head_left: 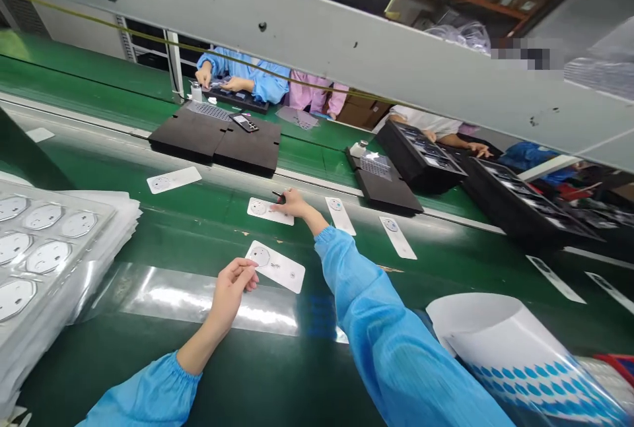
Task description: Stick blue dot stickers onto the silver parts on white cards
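My left hand [232,287] pinches the near end of a white card with a round disc [275,266], held just above the green belt [208,216]. My right hand [292,203] reaches out across the belt, fingers closed around a thin dark pen-like tool [278,196]. It rests at the right end of a second white card [269,211] lying flat on the belt. Both my sleeves are blue.
Several more white cards [173,179] lie along the belt. A stack of clear blister trays [54,249] stands at the left; a roll of backing paper [515,348] sits at the right. Black trays [218,136] and co-workers' hands [204,74] are across the belt. A grey beam [317,31] crosses overhead.
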`<act>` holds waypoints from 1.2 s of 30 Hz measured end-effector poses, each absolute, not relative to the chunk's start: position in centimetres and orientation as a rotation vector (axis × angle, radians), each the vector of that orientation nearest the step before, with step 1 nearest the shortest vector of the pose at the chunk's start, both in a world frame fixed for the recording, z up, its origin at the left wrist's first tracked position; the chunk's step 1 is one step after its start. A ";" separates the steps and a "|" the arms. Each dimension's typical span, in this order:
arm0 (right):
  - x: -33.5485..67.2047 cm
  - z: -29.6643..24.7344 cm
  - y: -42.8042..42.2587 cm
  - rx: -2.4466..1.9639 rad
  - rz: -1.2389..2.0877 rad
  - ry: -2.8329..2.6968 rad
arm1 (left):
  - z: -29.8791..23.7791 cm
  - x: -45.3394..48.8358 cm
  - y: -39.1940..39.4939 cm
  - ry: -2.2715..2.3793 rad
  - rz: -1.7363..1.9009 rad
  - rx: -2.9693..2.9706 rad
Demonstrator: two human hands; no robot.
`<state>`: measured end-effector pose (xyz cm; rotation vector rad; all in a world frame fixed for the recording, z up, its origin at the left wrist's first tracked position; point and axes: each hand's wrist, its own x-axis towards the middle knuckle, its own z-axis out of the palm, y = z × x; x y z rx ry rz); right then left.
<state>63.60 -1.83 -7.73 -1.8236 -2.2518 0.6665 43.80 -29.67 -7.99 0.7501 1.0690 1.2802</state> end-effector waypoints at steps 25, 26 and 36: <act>68.1 -3.1 -26.4 -1.412 0.893 -1.819 | -6.5 43.5 -31.0 0.993 1.097 0.938; 69.2 -3.0 -26.9 -1.453 0.808 -1.789 | -6.4 43.4 -31.0 0.973 0.973 1.039; 73.5 -5.9 -32.9 -1.468 1.376 -1.445 | -7.0 43.9 -31.7 1.167 0.389 2.211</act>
